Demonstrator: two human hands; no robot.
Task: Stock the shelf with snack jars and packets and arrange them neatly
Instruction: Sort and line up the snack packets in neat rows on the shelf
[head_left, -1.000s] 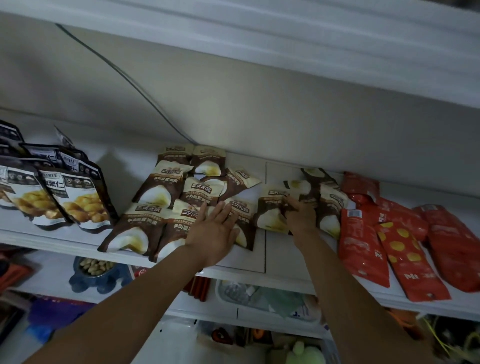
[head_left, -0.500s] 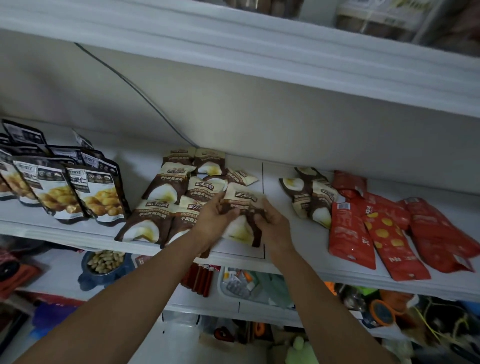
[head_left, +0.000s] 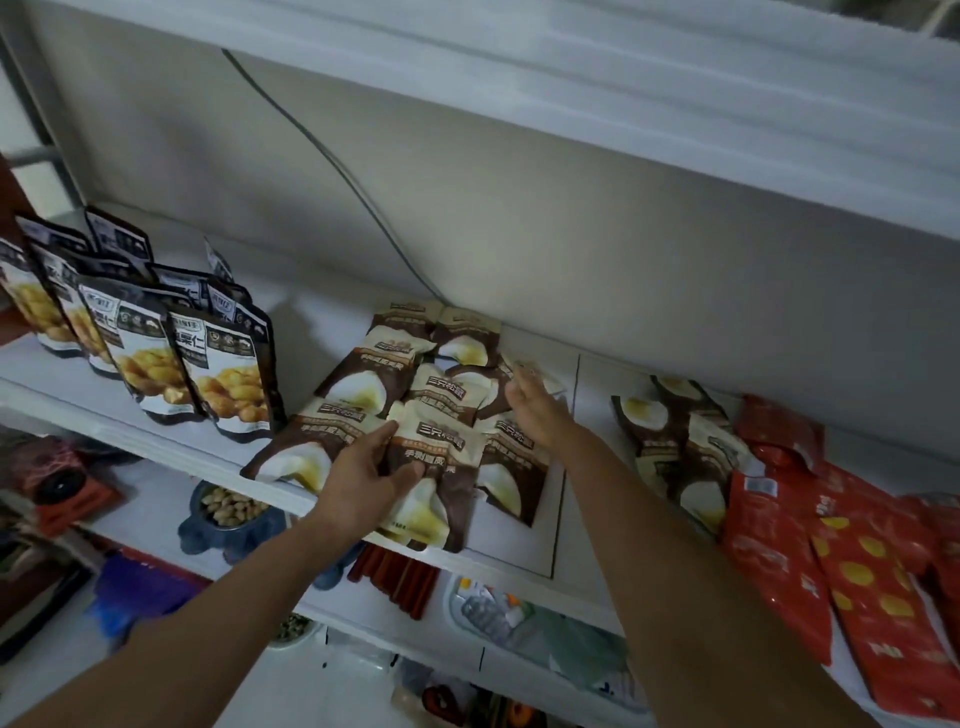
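On the shelf, my left hand pinches the front brown packet by its edge; my right hand rests spread on a rear packet.

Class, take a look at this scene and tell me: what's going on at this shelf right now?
A person is arranging snack packets on a white shelf. The left hand grips the front brown packet, which overhangs the shelf edge, while the right hand stretches open over the brown packets behind it. Black packets stand upright to the left; red packets lie flat to the right, beside a smaller brown pile.
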